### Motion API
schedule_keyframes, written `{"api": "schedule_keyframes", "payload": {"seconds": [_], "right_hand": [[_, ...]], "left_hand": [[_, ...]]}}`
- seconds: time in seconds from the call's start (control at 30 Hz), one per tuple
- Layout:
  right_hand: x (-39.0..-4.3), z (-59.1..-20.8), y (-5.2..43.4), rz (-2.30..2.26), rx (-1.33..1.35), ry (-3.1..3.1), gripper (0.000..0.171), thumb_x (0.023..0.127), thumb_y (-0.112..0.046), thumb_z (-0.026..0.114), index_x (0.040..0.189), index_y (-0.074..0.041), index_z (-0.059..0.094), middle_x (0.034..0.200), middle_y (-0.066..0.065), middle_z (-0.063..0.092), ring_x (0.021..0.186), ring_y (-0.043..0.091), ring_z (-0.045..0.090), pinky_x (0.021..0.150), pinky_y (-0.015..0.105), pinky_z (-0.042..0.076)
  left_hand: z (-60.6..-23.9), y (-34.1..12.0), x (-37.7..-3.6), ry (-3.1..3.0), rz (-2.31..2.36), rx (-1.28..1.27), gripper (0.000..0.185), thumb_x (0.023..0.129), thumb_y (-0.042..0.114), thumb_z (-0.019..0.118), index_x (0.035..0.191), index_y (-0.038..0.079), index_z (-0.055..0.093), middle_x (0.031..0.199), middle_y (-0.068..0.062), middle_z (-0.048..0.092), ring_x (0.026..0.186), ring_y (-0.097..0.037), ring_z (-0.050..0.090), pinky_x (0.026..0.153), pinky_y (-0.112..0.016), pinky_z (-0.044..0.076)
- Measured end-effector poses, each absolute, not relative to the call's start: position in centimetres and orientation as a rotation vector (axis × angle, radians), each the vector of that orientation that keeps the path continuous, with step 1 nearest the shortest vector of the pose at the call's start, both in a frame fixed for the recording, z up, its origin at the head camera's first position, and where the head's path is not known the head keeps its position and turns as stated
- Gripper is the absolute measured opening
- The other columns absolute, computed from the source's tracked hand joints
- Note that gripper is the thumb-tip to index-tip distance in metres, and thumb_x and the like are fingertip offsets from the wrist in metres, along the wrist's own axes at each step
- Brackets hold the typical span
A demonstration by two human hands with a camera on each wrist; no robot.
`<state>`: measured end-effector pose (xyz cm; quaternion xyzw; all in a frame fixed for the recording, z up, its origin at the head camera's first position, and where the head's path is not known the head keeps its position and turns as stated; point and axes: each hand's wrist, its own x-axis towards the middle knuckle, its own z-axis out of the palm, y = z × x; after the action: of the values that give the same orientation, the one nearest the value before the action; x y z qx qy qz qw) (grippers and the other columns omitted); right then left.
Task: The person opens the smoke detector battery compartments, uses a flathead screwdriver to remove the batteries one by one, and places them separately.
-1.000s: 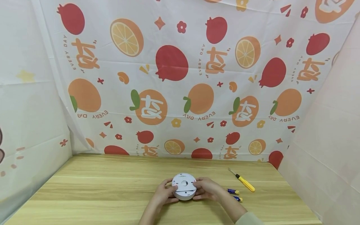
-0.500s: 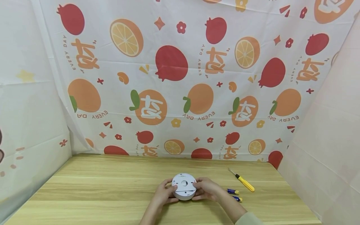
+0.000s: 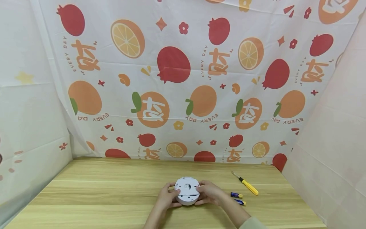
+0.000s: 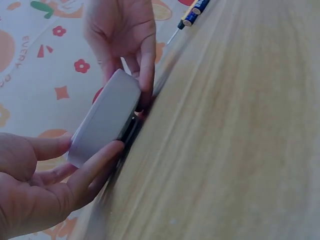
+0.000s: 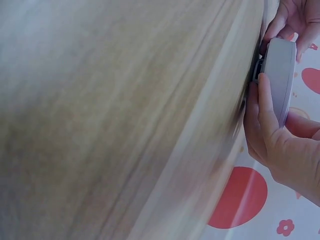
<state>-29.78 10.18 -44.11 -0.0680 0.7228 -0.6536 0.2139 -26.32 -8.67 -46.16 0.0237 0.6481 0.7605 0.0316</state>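
Observation:
A round white smoke detector [image 3: 187,191] is held between both hands near the front of the table, its flat back with a central hole facing up. On its left side the left hand [image 3: 166,197] grips the rim, thumb on the back plate and fingers beneath. The right hand [image 3: 211,191] grips the opposite side in the same way, thumb on the plate. In the left wrist view the detector's pale side wall [image 4: 107,117] shows between the two hands, with a dark part underneath. The right wrist view shows the right fingers [image 5: 266,100] along its lower side.
Two blue-and-yellow batteries, the upper one [image 3: 236,195] and the lower one [image 3: 240,202], lie right of the right hand. Beyond them is a yellow-handled screwdriver [image 3: 249,186]. A fruit-print cloth [image 3: 177,105] hangs behind the wooden table [image 3: 114,190], with pale cloths on both sides.
Both hands keep their hold on the smoke detector, whose near edge appears very slightly lower in the head view. The batteries and screwdriver have stayed put.

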Motion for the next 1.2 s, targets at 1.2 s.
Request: {"api": "schedule_keyframes", "payload": {"seconds": [1.2], "right_hand": [[-31.3, -42.2, 9.8, -0.573, -1.188, 2.934, 0.049, 0.080, -0.031, 0.070, 0.123, -0.012, 0.056, 0.125, 0.003, 0.052, 0.117, 0.022, 0.044, 0.096, 0.040, 0.040]], "left_hand": [[-46.1, -9.1, -26.3, 1.901, 2.348, 0.098, 0.050, 0.093, 0.009, 0.046, 0.131, -0.017, 0.026, 0.101, -0.024, 0.055, 0.079, -0.026, 0.060, 0.068, -0.039, 0.055]]}}
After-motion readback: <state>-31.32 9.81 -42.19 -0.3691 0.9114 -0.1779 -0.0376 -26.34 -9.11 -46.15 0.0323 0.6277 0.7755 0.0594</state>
